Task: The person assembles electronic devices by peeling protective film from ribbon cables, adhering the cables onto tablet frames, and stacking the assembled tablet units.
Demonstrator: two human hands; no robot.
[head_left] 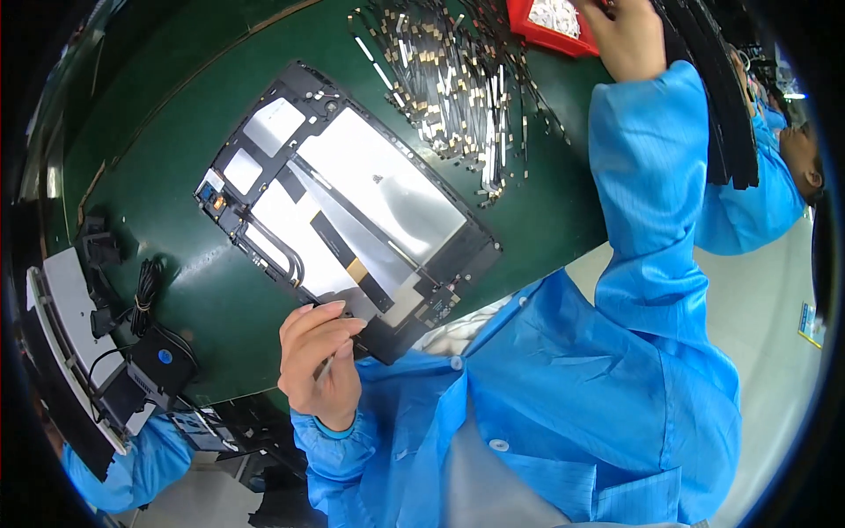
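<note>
On the left of the green counter [224, 321], a coiled black cord [146, 297] lies just behind a black box [165, 363]. Next, the left hand [321, 363] pinches the near edge of an opened tablet [396, 189], which lies slantwise mid-counter, its near corner overhanging. Beyond its right side spread thin cables [458, 97], then a red tray [530, 32] beside the right hand [629, 40], whose fingers are cut off, so their grip cannot be told.

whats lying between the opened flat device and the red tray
In the head view, a loose pile of thin cable strips lies between the opened flat device and the red tray, spread on the green tabletop.
</note>
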